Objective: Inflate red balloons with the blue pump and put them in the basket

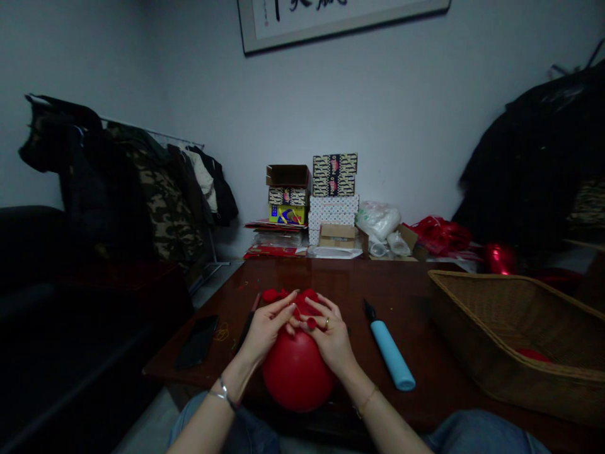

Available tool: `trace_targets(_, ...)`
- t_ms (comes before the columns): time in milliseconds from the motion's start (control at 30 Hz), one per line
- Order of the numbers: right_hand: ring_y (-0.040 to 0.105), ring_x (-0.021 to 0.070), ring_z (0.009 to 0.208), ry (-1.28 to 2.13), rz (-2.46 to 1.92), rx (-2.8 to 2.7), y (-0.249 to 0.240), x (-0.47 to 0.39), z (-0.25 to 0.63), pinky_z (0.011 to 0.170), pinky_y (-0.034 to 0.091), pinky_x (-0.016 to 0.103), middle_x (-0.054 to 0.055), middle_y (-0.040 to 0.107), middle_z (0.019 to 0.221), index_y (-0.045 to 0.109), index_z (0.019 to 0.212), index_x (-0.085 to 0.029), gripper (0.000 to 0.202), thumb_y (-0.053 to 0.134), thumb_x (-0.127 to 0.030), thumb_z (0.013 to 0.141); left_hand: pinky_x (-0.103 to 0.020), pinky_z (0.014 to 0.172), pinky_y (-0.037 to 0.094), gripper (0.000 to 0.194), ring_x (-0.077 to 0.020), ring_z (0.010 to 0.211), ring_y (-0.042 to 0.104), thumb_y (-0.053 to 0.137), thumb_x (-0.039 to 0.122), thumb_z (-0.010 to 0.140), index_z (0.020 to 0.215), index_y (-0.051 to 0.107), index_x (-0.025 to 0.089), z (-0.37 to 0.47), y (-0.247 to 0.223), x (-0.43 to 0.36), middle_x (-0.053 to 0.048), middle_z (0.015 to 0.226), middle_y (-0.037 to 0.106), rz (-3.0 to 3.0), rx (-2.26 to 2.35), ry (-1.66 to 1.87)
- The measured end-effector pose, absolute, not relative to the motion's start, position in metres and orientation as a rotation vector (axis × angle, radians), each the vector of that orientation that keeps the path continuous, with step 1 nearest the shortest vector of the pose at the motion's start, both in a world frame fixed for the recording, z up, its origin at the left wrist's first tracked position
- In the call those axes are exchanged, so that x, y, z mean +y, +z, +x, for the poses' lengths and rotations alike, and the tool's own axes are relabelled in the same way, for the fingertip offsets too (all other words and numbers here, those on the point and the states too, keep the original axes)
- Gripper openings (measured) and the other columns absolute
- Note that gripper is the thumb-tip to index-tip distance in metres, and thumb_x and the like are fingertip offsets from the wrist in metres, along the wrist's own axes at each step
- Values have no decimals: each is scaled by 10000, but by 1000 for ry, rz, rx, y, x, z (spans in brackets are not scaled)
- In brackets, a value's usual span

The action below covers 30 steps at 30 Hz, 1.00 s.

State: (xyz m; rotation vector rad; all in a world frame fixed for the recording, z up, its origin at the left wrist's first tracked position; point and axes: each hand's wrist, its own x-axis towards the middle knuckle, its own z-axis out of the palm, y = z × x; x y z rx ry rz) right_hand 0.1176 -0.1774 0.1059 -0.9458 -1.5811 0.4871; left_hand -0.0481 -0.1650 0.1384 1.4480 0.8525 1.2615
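Note:
An inflated red balloon (pixel 297 372) hangs at the table's front edge, just under both hands. My right hand (pixel 331 331), with a ring on one finger, is closed on the balloon's neck, and the rolled red mouth (pixel 311 323) pokes out between the fingers. With finger and thumb together, my left hand (pixel 270 325) pinches a thin pale strand, apparently a rubber band (pixel 295 309), beside the neck. Behind the fingers lie deflated red balloons (pixel 309 301), partly hidden. To the right rests a light blue hand pump (pixel 391 354) with a black nozzle pointing away.
A wicker basket (pixel 501 340) with something red inside stands on the table's right. Left are a dark phone (pixel 197 340) and yellow rubber bands (pixel 222 331). Stacked boxes (pixel 333 214) and plastic bags (pixel 378 221) are behind the table (pixel 340 277). Coats hang on both sides.

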Motion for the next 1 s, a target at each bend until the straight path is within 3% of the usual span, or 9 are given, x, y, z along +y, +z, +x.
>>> trace_targets(67,362,231,1260,453,-970,-1578,105,-178,115,1035,303,502,-1,606,1212,718,860,-355,138,590,-382,815,-357,781,517,621,-197,790,664,672,357,738,1300,515,146,-44,137,-167,-104,933,715,1438,879,1283)
trace_targets(133,363,235,1256,420,-997,-1577,105,-179,114,1033,305,502,4,607,1210,723,825,-335,147,580,-367,820,-394,878,501,636,-244,1001,630,717,315,691,1282,533,168,-42,135,-169,-134,1191,624,1458,866,1299)
trace_targets(200,354,239,1261,389,-1016,-1591,104,-180,113,1034,298,503,-1,603,1218,722,753,-316,163,574,-324,819,-437,975,439,620,-264,1114,572,752,279,644,1233,581,191,-40,132,-171,-111,1265,573,1579,882,1271)
trace_targets(333,303,252,1302,354,-1017,-1651,105,-183,113,1057,243,521,-10,567,1270,709,704,-289,179,569,-213,787,-452,1053,344,468,-262,1138,556,766,278,623,1081,682,235,-35,127,-172,-58,1198,621,1869,976,1225)
trace_targets(467,259,239,1340,434,-956,-1703,104,-184,119,1080,215,505,-15,510,1335,711,840,-291,176,557,-221,791,-402,1003,407,183,-248,1075,599,687,293,724,876,734,201,-31,121,-170,-67,1112,672,1820,982,1337)
trace_targets(567,353,230,1296,573,-932,-1648,100,-179,129,1058,268,503,31,563,1277,687,973,-286,229,510,-261,831,-370,928,461,135,-225,965,644,641,297,774,813,716,193,-32,120,-170,-56,970,717,1813,997,1400)
trace_targets(733,377,206,1282,618,-889,-1656,103,-171,140,1069,257,470,43,503,1343,551,1229,-304,394,526,-286,837,-332,867,471,219,-190,887,632,547,300,847,964,718,228,-37,123,-169,-55,942,703,2088,939,1297)
trace_targets(1000,428,217,1231,691,-785,-1792,119,-164,143,1054,266,475,11,631,1178,702,946,-322,188,575,-299,809,-296,779,455,339,-155,805,561,428,220,903,1162,641,278,-43,125,-166,-51,847,619,2311,831,1074)
